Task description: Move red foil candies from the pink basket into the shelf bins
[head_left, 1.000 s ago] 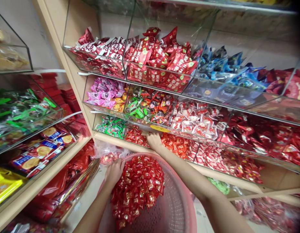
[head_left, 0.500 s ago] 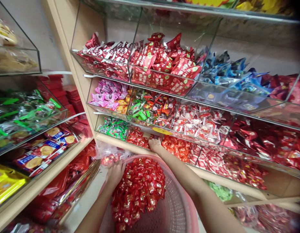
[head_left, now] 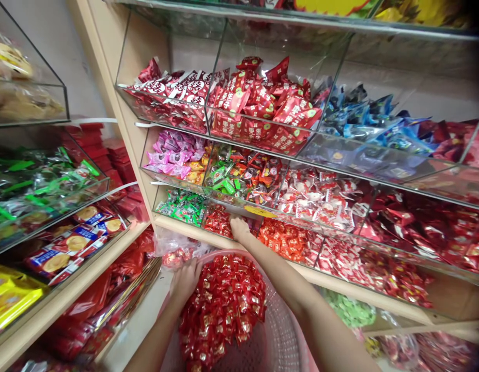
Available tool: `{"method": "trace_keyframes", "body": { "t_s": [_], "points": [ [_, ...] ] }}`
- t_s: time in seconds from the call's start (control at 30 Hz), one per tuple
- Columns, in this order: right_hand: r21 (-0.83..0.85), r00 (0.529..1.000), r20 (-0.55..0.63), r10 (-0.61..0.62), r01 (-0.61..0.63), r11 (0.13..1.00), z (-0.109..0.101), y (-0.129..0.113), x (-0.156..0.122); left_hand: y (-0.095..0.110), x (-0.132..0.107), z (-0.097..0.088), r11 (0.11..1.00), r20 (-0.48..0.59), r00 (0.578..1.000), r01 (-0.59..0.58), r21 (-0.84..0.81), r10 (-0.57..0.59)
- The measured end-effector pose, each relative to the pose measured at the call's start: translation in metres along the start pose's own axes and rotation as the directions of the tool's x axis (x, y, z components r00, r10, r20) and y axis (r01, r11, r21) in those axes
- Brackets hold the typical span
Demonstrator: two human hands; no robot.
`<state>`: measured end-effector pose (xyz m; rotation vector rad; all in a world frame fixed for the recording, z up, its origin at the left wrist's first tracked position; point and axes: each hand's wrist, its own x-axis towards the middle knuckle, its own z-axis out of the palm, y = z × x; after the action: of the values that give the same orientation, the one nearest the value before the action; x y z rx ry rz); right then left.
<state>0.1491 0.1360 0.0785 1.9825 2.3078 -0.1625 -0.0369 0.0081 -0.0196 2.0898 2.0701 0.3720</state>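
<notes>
A pink plastic basket (head_left: 291, 310) stands below the shelf, with a heap of red-wrapped candies (head_left: 223, 305) in its left part. Along the basket's left rim, my left hand (head_left: 186, 279) is closed over the edge, its fingers by the candies. My right hand (head_left: 239, 227) reaches into a low glass-fronted bin, next to a small pile of red candies (head_left: 217, 221). Its fingers look curled; what they hold, if anything, is hidden. Orange-red candies (head_left: 283, 236) lie in the bin just right of that hand.
Glass dividers and a wooden shelf edge (head_left: 340, 288) front the bins. Above are red packets (head_left: 258, 103) and blue packets (head_left: 379, 121). Green-wrapped candies (head_left: 181, 206) fill the bin to the left. A clear plastic bag (head_left: 177, 250) sits behind my left hand.
My right hand has shifted slightly left in the bin, towards the red candies, and its fingers look more curled. My left hand stays on the basket rim.
</notes>
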Motion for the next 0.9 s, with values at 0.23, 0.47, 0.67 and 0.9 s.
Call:
{"method": "trace_keyframes", "body": {
  "t_s": [0.23, 0.47, 0.67, 0.9],
  "points": [
    [0.180, 0.996, -0.003, -0.087, 0.086, 0.980, -0.002, 0.018, 0.015, 0.001, 0.000, -0.002, 1.000, 0.007, 1.000, 0.007, 0.004, -0.007],
    [0.201, 0.975, 0.064, -0.212, 0.195, 0.960, -0.001, 0.039, 0.019, 0.001, 0.001, -0.001, 1.000, 0.014, 1.000, 0.013, -0.001, -0.013],
    [0.187, 0.964, 0.101, -0.246, 0.224, 0.956, 0.011, 0.039, 0.013, 0.001, 0.000, 0.000, 1.000, 0.003, 1.000, 0.014, -0.005, -0.014],
    [0.166, 0.972, 0.084, -0.220, 0.204, 0.965, 0.015, 0.044, 0.016, 0.001, -0.001, -0.001, 1.000, -0.003, 1.000, -0.006, 0.002, 0.006]
  ]
}}
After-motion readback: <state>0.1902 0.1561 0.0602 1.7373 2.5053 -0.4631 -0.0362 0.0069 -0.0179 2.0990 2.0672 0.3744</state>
